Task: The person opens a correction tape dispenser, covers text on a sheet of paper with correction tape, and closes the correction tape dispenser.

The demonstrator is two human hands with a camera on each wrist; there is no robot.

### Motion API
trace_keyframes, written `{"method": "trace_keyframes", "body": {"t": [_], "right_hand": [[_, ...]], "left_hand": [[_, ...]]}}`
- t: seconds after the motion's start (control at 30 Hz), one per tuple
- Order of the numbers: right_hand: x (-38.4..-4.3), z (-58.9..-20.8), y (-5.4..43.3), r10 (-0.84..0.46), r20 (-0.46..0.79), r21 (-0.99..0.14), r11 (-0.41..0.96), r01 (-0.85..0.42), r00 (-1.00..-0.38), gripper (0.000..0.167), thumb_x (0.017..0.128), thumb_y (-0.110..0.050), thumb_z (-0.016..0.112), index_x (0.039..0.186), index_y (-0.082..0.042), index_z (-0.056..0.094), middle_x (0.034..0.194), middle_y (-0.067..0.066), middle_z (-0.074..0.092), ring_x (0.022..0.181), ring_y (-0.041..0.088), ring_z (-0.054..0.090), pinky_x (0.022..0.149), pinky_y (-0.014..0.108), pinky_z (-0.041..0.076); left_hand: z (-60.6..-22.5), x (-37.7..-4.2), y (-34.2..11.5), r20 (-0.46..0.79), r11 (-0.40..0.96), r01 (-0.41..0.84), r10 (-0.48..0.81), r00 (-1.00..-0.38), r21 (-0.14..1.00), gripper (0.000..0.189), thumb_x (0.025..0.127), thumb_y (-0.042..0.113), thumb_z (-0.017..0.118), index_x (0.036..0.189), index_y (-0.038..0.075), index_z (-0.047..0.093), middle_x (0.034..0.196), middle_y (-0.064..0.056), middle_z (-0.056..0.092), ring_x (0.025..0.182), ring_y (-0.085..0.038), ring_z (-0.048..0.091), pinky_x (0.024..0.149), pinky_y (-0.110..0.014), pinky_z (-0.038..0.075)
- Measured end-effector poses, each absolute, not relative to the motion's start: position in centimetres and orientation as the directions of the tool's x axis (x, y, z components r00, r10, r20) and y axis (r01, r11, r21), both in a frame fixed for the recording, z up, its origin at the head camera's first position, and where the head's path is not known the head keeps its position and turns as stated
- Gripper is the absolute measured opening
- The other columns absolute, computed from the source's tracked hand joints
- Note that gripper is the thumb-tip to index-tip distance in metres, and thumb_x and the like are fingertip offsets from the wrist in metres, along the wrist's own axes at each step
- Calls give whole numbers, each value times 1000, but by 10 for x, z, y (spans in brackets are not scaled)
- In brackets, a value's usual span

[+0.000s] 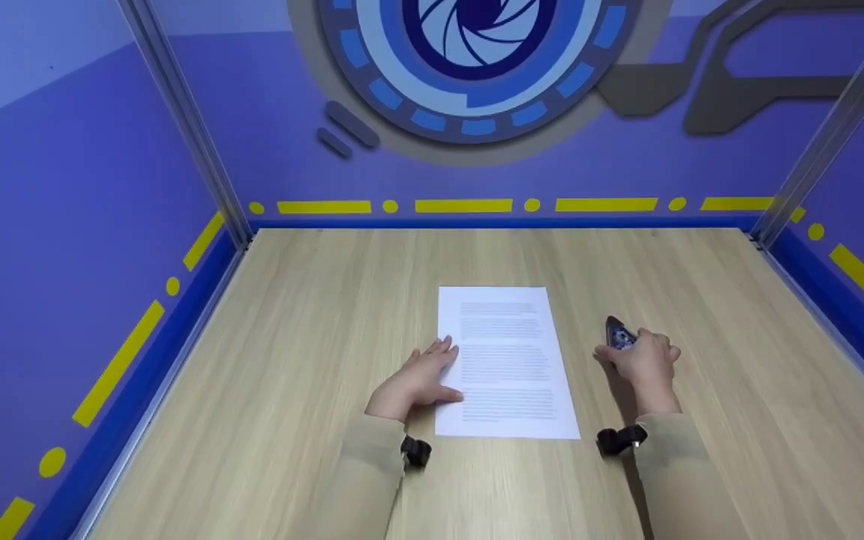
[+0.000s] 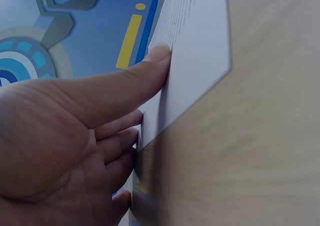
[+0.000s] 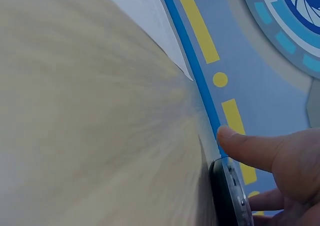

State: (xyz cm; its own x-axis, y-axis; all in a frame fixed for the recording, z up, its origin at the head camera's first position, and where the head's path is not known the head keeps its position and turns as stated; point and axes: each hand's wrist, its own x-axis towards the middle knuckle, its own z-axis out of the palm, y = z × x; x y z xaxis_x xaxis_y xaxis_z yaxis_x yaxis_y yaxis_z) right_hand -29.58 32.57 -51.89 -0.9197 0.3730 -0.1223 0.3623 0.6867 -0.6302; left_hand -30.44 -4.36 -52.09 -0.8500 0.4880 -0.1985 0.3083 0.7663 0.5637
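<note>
A printed white sheet (image 1: 507, 360) lies flat on the wooden table. My left hand (image 1: 423, 379) rests at the sheet's left edge, fingers and thumb spread and the thumb reaching onto the paper. In the left wrist view, the thumb (image 2: 120, 89) is straight over the sheet's margin (image 2: 200, 61). To the right of the sheet, my right hand (image 1: 646, 358) is at a small dark, pointed device (image 1: 619, 334) with a grey patterned top. The right wrist view shows the thumb straight, slightly apart from the device's black body (image 3: 225, 191), with fingers behind its upper edge.
The wooden table (image 1: 312, 300) meets blue-purple panels (image 1: 139, 225) with yellow marks on the left, back and right. Metal posts (image 1: 184, 112) stand at the back corners. Black wrist straps (image 1: 622, 439) sit at both cuffs.
</note>
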Motion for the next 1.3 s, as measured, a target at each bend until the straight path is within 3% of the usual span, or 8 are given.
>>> {"method": "trace_keyframes", "body": {"t": [0.5,0.97,1.3], "right_hand": [[-295,-523,326,387,-116,-612,698,373,-915,83,90,-28,76,147,17,36,137,45,34,128,57,28,104,72,36],[-297,-516,321,367,-86,-624,705,337,-926,83,86,-30,78,146,14,42,133,42,40,122,51,31,92,63,43],[-298,-505,309,310,-78,-666,691,281,-948,81,89,-29,75,150,11,39,142,40,37,131,49,28,102,62,41]], "left_hand": [[-519,-301,-41,-193,776,288,461,-866,561,85,88,27,81,158,3,38,172,-12,23,162,-29,16,134,-51,10],[-517,-302,-42,-171,769,306,469,-867,561,83,87,26,82,155,1,42,170,-14,26,161,-30,19,133,-53,13],[-516,-300,-39,-177,783,285,445,-878,553,80,87,25,82,153,1,45,169,-15,29,161,-31,19,133,-53,14]]}}
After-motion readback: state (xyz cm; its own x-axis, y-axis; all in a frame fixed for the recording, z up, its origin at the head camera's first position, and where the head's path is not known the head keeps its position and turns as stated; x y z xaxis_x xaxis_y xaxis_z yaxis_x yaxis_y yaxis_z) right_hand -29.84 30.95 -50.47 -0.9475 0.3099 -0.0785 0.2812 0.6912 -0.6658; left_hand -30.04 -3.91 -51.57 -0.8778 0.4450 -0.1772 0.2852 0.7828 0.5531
